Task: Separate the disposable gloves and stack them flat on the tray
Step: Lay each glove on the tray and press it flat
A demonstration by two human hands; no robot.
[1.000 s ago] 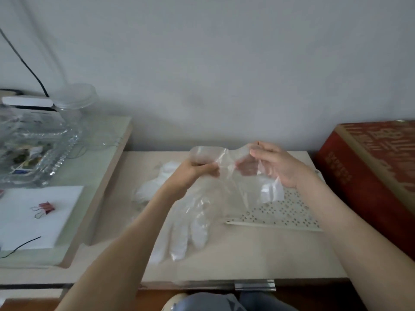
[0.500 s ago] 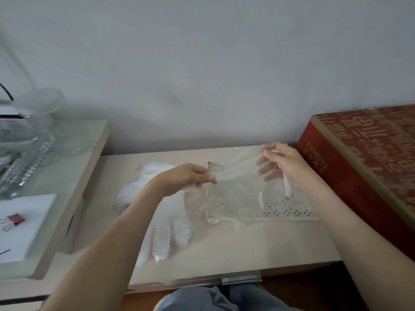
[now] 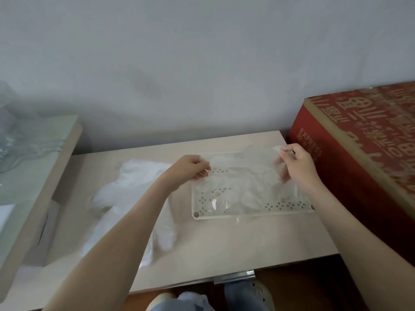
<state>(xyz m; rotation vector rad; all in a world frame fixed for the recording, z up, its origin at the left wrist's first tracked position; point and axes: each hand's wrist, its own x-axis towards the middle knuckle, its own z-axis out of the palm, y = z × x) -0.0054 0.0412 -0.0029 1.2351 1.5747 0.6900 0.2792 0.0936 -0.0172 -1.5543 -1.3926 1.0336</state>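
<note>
Holding one clear glove (image 3: 244,176) spread over the perforated white tray (image 3: 247,217), right of centre in the frame. Pinching its left edge with the left hand (image 3: 190,169) and its upper right corner with the right hand (image 3: 296,167), both hands clamped on the film, well apart. Honestly can't tell if touching the tray or floating above it. Left of centre on the surface (image 3: 247,243), a milky heap of more gloves (image 3: 125,191), partly hidden behind the left forearm. Red box (image 3: 359,164) cut off at the right edge, blurry clear container (image 3: 13,135) cut off far left.

Left hand (image 3: 188,170) and right hand (image 3: 296,167) pinch, held apart.
</note>
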